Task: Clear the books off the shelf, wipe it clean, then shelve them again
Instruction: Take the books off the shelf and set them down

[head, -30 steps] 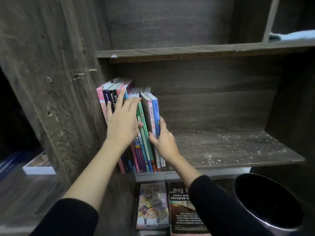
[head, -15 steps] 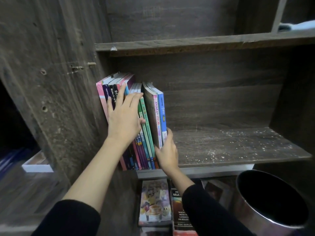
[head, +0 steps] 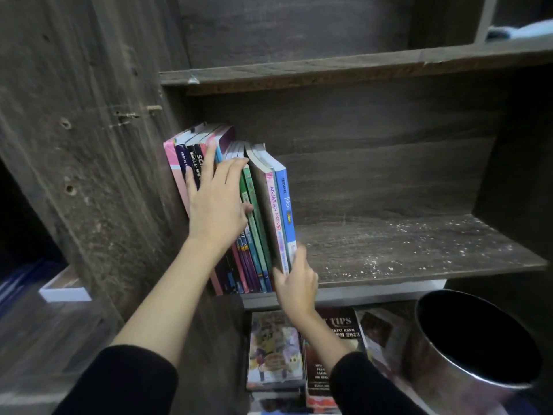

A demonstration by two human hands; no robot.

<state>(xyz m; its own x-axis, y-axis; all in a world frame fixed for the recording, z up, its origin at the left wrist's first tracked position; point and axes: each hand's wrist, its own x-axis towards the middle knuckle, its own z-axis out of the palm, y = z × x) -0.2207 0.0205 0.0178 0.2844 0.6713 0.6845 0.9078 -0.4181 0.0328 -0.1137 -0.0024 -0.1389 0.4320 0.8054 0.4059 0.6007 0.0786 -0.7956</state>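
One dusty wood shelf (head: pixel 404 250), left grip (head: pixel 218 211) flat on books (head: pixel 253 202), right grip (head: pixel 296 283) round end books (head: pixel 282 202)

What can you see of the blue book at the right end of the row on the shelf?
The blue book is a thin paperback. Its spine is blue with pale lettering, a yellow mark and a white band near the foot. It stands on end, near upright, last in the row on the dusty shelf, pressed against a pink-spined book. The right hand pinches its lower end, with fingers along its outer cover.
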